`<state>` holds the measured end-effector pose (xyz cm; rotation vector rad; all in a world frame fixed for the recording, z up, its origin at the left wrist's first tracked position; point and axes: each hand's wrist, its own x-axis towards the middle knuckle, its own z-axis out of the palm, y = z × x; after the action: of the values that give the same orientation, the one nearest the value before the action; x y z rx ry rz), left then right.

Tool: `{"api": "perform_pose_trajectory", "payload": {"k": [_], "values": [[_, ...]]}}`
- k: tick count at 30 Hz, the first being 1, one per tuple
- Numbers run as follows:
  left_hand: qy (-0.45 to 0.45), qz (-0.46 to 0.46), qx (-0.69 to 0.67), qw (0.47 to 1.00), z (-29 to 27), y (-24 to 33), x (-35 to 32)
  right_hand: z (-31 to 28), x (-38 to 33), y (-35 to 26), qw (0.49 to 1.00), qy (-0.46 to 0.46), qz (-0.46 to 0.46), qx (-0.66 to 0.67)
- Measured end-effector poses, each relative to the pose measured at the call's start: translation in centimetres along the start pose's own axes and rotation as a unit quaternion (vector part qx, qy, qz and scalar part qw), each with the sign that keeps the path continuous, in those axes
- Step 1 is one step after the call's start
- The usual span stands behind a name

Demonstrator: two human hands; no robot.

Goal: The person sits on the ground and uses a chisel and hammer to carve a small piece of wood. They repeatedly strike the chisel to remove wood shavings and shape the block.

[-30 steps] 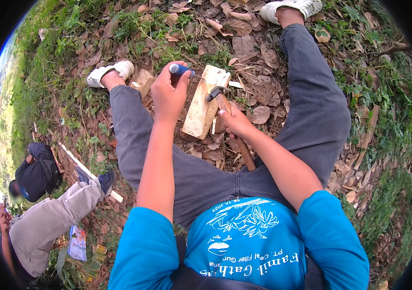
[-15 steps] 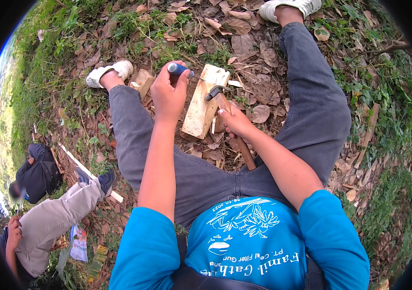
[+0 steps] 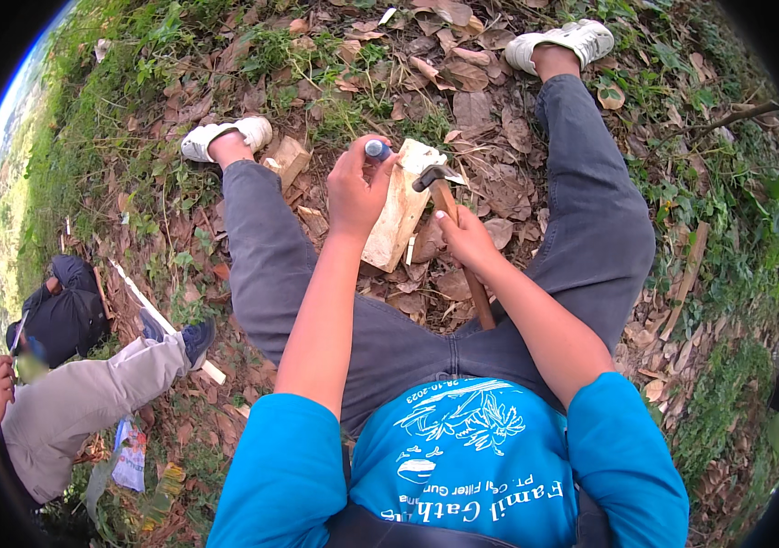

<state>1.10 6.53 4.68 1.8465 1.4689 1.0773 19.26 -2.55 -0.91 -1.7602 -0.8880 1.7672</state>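
Firstly, the count: one hammer with a dark metal head and brown wooden handle [image 3: 444, 196], one blue cylindrical tool handle with a pale rounded cap [image 3: 378, 149], one long rectangular block of pale wood [image 3: 394, 219], one smaller chunk of pale wood [image 3: 287, 162] near the seated person's left foot. White shoes [image 3: 225, 139]: two.

Block, observed: cream-coloured, faintly specked, its far end whiter and rough; it lies aslant on dry brown leaves [image 3: 473, 110] between the outspread legs.

Left hand [image 3: 357, 196]: fingers curled round the blue handle, at the block's upper left side. The working end is hidden; I cannot tell whether it meets the wood.

Right hand [image 3: 470, 239]: wrapped round the hammer's handle, the metal head near the block's right edge; contact unclear to me.

Off to the left: one co-worker in beige trousers [image 3: 88, 402], one whitish plastic bag [image 3: 131, 461], one long pale wooden strip [image 3: 144, 301].
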Motion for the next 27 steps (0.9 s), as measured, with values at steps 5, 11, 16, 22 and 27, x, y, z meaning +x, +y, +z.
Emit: {"api": "perform_pose_trajectory", "payload": {"k": [5,11,16,22,27], "values": [[-0.001,0.034,-0.01,0.999,-0.2,-1.0,0.2,-4.5,-7.7,-11.8,0.968,0.067,-0.24,0.01],[-0.004,0.016,-0.007,1.0,-0.9,-1.0,-0.3,-2.7,-15.4,-21.1,0.829,0.082,-0.552,-0.026],[-0.039,0.038,-0.005,0.999,0.0,0.1,0.9,-3.6,-6.5,-12.2,0.881,0.086,-0.347,-0.308],[-0.034,0.005,0.001,0.999,-1.0,-0.7,0.1,-1.3,-14.6,-19.7,0.887,0.085,-0.449,-0.07],[-0.004,0.029,-0.023,0.999,-0.1,-1.2,0.5,-1.8,-8.6,-12.9,0.904,0.084,-0.341,-0.244]]}}
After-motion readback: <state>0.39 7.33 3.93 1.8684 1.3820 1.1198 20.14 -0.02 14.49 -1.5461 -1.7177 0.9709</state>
